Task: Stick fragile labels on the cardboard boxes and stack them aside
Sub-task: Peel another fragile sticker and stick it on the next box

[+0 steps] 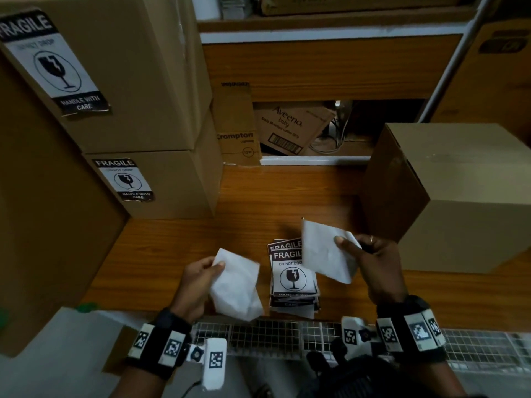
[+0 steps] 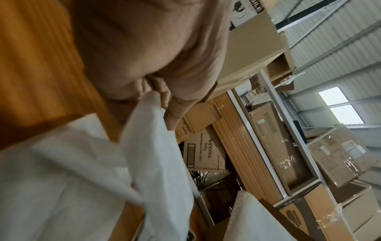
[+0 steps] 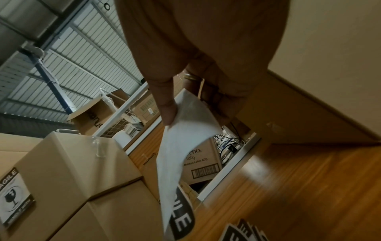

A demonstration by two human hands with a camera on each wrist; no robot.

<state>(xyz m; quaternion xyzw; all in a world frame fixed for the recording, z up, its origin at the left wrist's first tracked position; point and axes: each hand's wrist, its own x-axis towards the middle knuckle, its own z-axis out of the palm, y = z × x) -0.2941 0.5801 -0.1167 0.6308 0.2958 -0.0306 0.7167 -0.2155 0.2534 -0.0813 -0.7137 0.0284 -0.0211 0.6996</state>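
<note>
My left hand [image 1: 215, 268] pinches a blank white backing sheet [image 1: 236, 285] by its top corner; the left wrist view shows the same sheet [image 2: 156, 154] hanging from the fingertips [image 2: 168, 117]. My right hand [image 1: 344, 245] pinches a peeled fragile label [image 1: 324, 254], white back toward me. In the right wrist view its black print [image 3: 182, 218] shows at the lower end. Between my hands a pile of fragile labels [image 1: 290, 280] lies on the wooden table [image 1: 178, 254]. A plain, unlabelled cardboard box [image 1: 459, 196] stands at the right, just behind my right hand.
Two labelled cardboard boxes [image 1: 129, 81] [image 1: 178, 185] are stacked at the left, beside a large carton [image 1: 43, 211]. Printed cartons [image 1: 290, 127] sit in a shelf opening at the back. A wire grid [image 1: 273, 334] runs along the table's near edge.
</note>
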